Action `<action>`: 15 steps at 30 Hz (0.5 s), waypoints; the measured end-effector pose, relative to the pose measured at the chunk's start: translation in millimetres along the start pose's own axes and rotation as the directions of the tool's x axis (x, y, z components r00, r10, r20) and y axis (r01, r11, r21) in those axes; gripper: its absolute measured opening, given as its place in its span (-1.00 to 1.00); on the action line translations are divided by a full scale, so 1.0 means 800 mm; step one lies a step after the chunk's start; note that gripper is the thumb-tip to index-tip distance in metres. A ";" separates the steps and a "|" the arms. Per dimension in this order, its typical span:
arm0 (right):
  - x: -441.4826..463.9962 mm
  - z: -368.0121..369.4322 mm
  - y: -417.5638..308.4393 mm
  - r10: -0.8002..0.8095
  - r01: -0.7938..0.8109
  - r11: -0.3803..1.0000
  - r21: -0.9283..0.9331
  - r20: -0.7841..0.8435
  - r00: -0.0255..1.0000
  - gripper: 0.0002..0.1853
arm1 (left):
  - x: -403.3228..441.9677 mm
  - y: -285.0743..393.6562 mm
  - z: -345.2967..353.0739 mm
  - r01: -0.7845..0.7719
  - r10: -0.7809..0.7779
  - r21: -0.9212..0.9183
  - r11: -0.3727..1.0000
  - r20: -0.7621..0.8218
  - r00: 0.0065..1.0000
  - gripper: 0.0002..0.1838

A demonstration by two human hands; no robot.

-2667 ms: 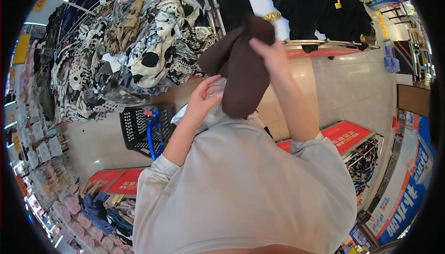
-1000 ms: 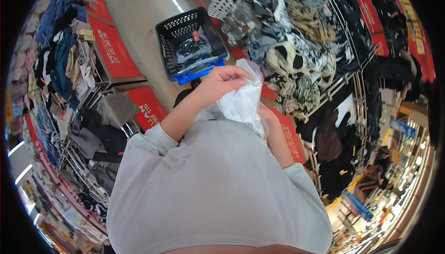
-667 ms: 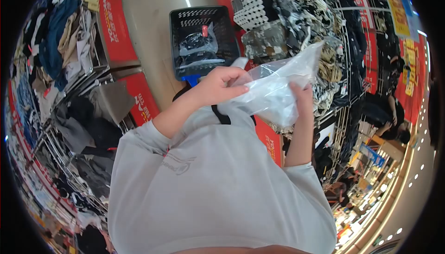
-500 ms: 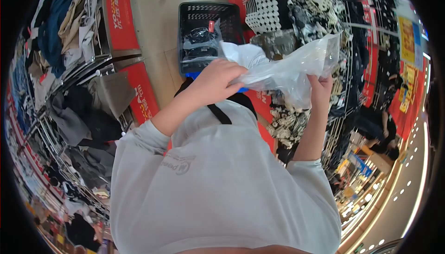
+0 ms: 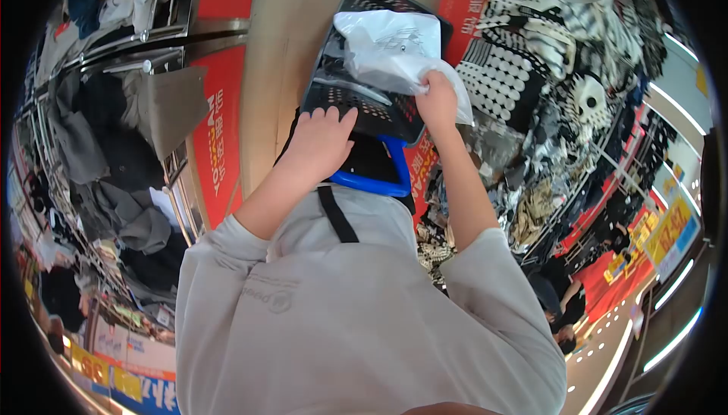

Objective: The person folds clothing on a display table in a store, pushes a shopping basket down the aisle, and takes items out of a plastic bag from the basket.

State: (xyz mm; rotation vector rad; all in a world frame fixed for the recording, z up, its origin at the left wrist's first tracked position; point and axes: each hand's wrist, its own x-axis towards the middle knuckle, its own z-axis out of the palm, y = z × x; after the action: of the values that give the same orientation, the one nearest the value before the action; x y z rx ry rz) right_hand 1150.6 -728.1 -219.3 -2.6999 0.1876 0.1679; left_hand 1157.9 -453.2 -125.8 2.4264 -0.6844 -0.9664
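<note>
Two hands work differently: the right hand (image 5: 438, 103) has its grip closed on one end of a white plastic bag (image 5: 394, 40), leaving the rest spread over the black basket (image 5: 379, 121); the left hand (image 5: 324, 142), grip slack, seemingly empty, lies by the basket's near edge, perhaps for steadying

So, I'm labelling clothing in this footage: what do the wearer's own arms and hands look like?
The left hand and right hand are bare; no gloves, watch or bracelet shows. Loose, elbow-length, light grey sleeves, without visible markings, leave the forearms uncovered.
</note>
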 end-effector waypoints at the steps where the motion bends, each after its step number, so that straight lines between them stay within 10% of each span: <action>1: 0.010 0.033 0.019 0.123 -0.124 0.992 0.011 0.056 0.991 -0.85 | 0.003 -0.001 -0.003 -0.009 -0.011 0.161 0.987 0.123 0.992 -0.38; 7: 0.059 0.171 0.092 0.248 -0.259 0.964 0.060 0.148 0.958 -0.82 | 0.087 -0.018 0.057 -0.031 0.039 -0.080 0.996 0.107 0.993 -0.44; 12: 0.090 0.251 0.131 0.138 -0.156 0.983 0.097 0.178 0.974 -0.85 | 0.190 -0.061 0.157 -0.019 -0.090 0.277 0.961 0.377 0.922 -0.51; 15: 0.101 0.286 0.145 0.101 -0.110 0.994 0.023 0.229 0.968 -0.85 | 0.259 -0.100 0.209 0.076 -0.119 0.102 0.992 0.547 0.828 -0.58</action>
State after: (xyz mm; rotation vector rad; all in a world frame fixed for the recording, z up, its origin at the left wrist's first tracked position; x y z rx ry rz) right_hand 1191.3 -744.3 -484.7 -2.6107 0.2620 0.4987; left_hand 1191.1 -547.9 -385.5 2.2578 -0.7979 -1.7527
